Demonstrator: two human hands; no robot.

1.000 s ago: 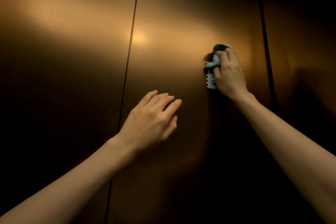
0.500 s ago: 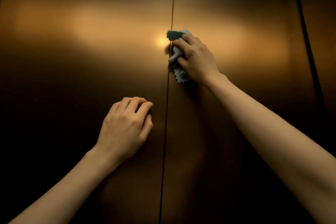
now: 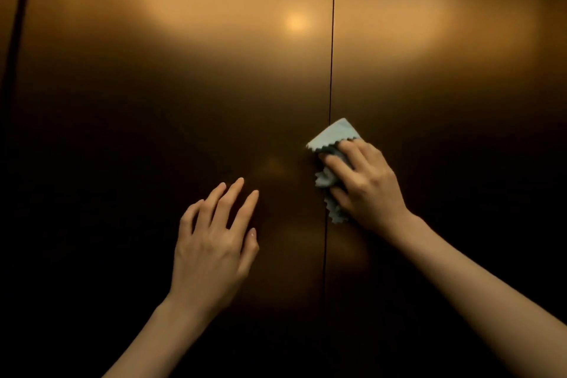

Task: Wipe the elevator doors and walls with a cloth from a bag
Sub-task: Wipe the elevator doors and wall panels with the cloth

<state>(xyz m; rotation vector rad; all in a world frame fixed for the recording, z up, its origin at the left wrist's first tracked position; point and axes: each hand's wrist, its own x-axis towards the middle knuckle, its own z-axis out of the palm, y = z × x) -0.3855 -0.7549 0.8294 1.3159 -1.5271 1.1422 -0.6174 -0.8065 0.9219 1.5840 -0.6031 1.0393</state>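
Note:
Two bronze-coloured metal elevator doors fill the view: the left door [image 3: 171,77] and the right door [image 3: 429,70], meeting at a dark vertical seam [image 3: 331,70]. A small light-blue cloth [image 3: 333,139] with zigzag edges lies bunched against the doors right at the seam. My right hand [image 3: 365,184] presses it to the metal, fingers curled over the folds. My left hand [image 3: 214,239] rests on the left door lower down, fingers straight and slightly spread, holding nothing. No bag is in view.
A second dark vertical line [image 3: 17,40] at the far left marks the door's outer edge. A soft light reflection [image 3: 296,21] glows high on the doors; the lower part is in deep shadow.
My right hand has moved the cloth down along the seam from near the bright reflection. My left hand has uncurled from a loose fist to straight fingers on the left door.

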